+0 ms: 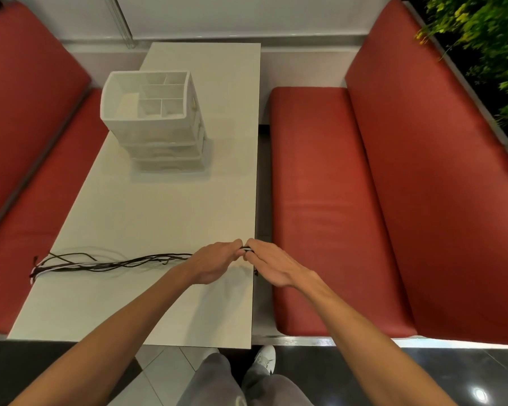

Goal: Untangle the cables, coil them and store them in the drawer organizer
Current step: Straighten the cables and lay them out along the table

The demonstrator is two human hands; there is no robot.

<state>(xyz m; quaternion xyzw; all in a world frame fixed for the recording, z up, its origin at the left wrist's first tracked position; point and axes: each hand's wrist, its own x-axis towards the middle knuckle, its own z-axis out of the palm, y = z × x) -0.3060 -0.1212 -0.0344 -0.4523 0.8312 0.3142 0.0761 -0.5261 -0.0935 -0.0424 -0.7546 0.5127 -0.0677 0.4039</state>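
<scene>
I had both hands at the right edge of the table (159, 218), just right of the frame's centre, meeting fingertip to fingertip on one end of the cables (115, 263). The left hand (214, 262) was curled over the bundle, and the right hand (272, 265) pinched the tip from the other side, its wrist out over the gap before the red bench (320, 200). Neither hand was apart or idle; each was clamped on that same end.

From the grip, the cables ran straight out toward the left of the frame. Their long axis lay across the table, almost level in the picture, and the far ends spilled over the left edge. Black and white strands crossed each other along the run, so I judged them not yet untangled.

The organizer (147, 130) stood well apart, up the table in the upper left of centre, its top compartments open to view. The left hand lay nearer the loose length, so I judged it the one to slide along while the right hand anchored the end.
</scene>
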